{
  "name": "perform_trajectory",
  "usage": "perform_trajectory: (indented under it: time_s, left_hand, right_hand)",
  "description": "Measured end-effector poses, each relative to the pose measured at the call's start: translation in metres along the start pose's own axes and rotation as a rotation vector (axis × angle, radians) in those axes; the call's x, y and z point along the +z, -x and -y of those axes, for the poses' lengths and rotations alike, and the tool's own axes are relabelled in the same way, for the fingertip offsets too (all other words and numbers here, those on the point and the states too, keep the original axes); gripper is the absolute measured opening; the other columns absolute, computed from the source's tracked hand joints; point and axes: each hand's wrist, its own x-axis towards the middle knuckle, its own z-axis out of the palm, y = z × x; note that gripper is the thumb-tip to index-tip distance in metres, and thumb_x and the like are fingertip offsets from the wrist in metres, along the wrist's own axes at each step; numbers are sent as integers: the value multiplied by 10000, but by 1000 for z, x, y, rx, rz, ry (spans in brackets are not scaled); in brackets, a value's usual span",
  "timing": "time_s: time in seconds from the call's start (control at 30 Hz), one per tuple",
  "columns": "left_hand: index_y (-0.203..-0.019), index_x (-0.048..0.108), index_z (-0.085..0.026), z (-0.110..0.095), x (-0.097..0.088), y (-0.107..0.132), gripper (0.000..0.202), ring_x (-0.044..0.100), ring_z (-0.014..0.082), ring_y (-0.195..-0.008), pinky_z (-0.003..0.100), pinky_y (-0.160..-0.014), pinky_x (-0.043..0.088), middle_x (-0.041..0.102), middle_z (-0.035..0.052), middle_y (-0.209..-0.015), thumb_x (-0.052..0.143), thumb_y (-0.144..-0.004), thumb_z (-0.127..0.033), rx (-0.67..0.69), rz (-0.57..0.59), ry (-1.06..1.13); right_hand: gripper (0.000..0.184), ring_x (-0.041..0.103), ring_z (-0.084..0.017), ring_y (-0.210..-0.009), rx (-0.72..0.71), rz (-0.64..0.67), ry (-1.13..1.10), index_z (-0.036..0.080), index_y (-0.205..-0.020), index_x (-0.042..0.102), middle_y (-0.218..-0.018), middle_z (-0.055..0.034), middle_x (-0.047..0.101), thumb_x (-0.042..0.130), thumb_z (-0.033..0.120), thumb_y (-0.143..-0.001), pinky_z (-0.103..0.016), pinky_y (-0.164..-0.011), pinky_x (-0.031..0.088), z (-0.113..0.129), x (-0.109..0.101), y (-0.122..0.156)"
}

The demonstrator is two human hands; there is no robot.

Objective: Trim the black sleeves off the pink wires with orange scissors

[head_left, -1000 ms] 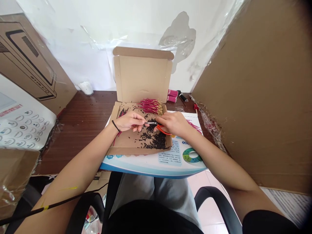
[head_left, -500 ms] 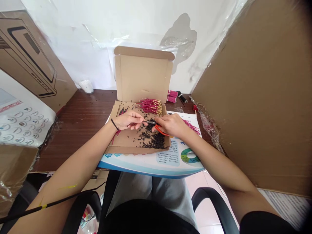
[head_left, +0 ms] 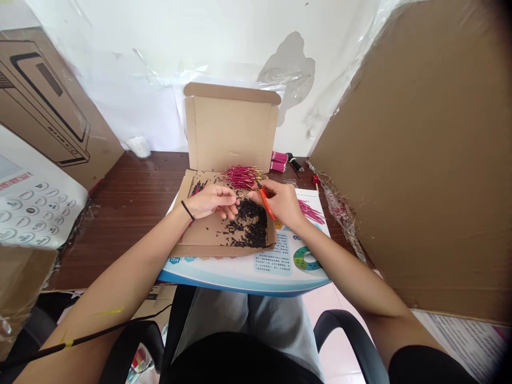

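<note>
My left hand (head_left: 214, 201) hovers over the open cardboard box (head_left: 192, 249), thumb and forefinger pinched on a thin wire (head_left: 239, 197), most of it hidden by the fingers. Close on its right, my right hand (head_left: 283, 201) is closed on orange-handled scissors (head_left: 266, 204), their small dark blades pointing up and away. Beneath the hands, many short black offcuts (head_left: 256, 229) are strewn over the box floor. A pile of magenta wires (head_left: 242, 176) with gold-coloured tips lies at the back of the box. More dark-ended wires (head_left: 198, 188) lie along its left side, partly behind my left hand.
The box lid (head_left: 232, 133) stands upright against the white wall. Magenta bundles (head_left: 279, 161) and a black bundle (head_left: 295, 162) lie behind the box. Loose magenta wires (head_left: 312, 212) rest on the printed board (head_left: 240, 272). Tall cardboard (head_left: 420, 160) closes off the right; a white cup (head_left: 138, 146) stands back left.
My right hand has drawn the scissors back from the left fingertips and turned their blades upward. The left hand stays pinched in about the same place. The whole view has shifted slightly.
</note>
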Motion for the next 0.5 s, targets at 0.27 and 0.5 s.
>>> perform_trajectory:
  time_s: [0.27,0.5]
  left_hand:
    - [-819,626,-101,2,26,-4,233,723,141,-618,219,-575,601,744,88,-730,770,-792,-281,69,-83,66]
    - [-755,599,-111,5,34,-7,249,706,128,-573,209,-562,587,728,64,-659,751,-808,-302,119,-153,136]
  right_hand:
    - [388,613,-148,-686,202,38,-576,203,-885,623,-736,9,657,812,422,-626,-325,-709,506,2,16,1]
    - [342,579,-127,-671,182,-40,-578,206,-929,604,-716,34,618,773,366,-678,-318,-716,490,3,21,3]
